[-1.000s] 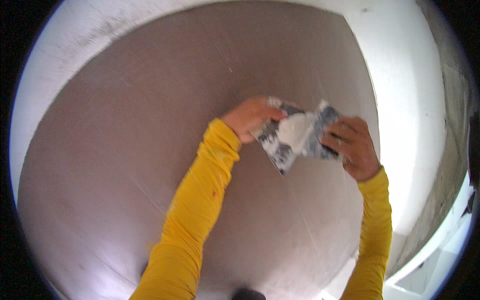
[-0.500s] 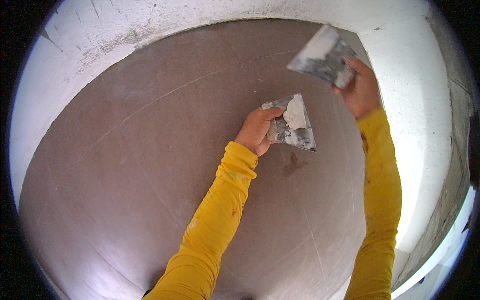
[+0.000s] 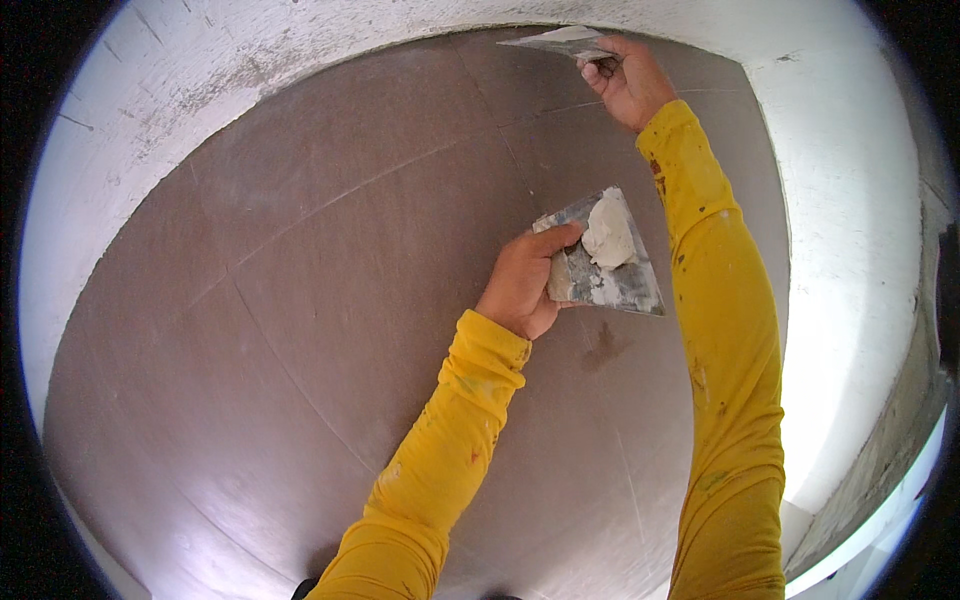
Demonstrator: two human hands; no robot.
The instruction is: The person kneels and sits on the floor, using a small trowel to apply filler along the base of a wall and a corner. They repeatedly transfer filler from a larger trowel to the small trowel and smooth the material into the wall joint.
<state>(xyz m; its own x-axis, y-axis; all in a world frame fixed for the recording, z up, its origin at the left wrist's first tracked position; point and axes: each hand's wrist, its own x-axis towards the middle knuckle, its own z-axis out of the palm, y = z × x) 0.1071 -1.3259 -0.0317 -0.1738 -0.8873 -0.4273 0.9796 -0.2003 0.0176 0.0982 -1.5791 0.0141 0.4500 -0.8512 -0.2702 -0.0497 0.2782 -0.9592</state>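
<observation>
My left hand grips a wide putty knife around its near end, the thumb lying on the blade. A lump of white putty rests on that blade, with thin smears around it. Farther up, my right hand pinches a second wide putty knife, tilted so that it shows nearly edge-on. Some white stuff coats its upper face. In the picture this blade lies by the border between the brown surface and the white wall; whether it touches is unclear.
A broad brown tiled surface with thin pale joint lines fills the middle. White wall borders it above and on the left, and a bright white face on the right. A damp-looking dark spot lies below the left knife.
My right hand has moved up and to the left with its putty knife, whose blade has turned from face-on to nearly edge-on. My left hand and its knife have shifted slightly right and down.
</observation>
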